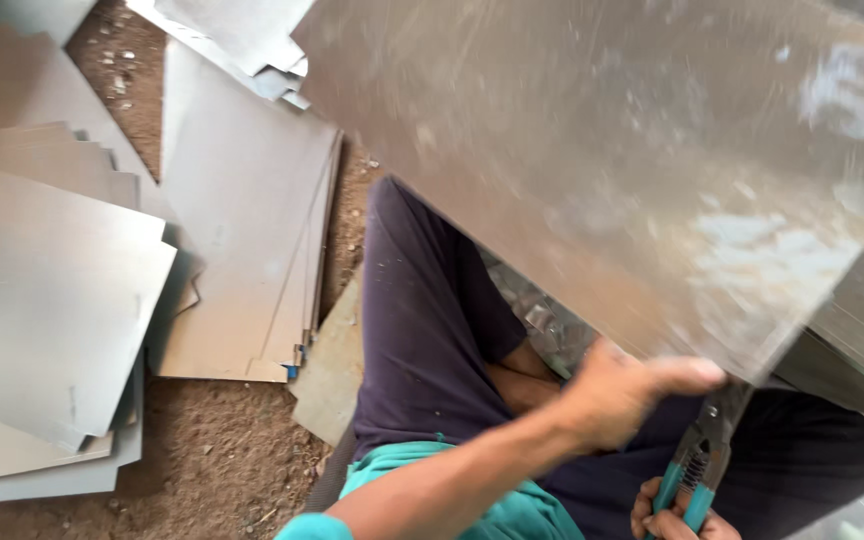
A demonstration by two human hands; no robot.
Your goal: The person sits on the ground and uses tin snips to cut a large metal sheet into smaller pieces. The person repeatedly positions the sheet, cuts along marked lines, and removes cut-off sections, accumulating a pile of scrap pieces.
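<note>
brown dirt floor (pixel 222 450) has piles of flat metal sheets (pixel 52 290). left hand (pixel 617 395) pinches the low edge of a big metal sheet (pixel 632 150) over the lap. right hand (pixel 677 515) is wrapped tight around teal-handled snips (pixel 702 450) at that edge.

**Left hand high, right hand low**

The left hand (pixel 620 392) reaches forward across the lap, forearm stretched out bare from a teal sleeve. Its fingers are curled under and the thumb lies flat, pointing right, pinching in a firm grip. The right hand (pixel 674 516) sits low at the bottom edge, close to the body, just below the left. Only its knuckles and curled fingers show, wrapped closed; the wrist is out of view. Legs are folded, knees apart.
</note>
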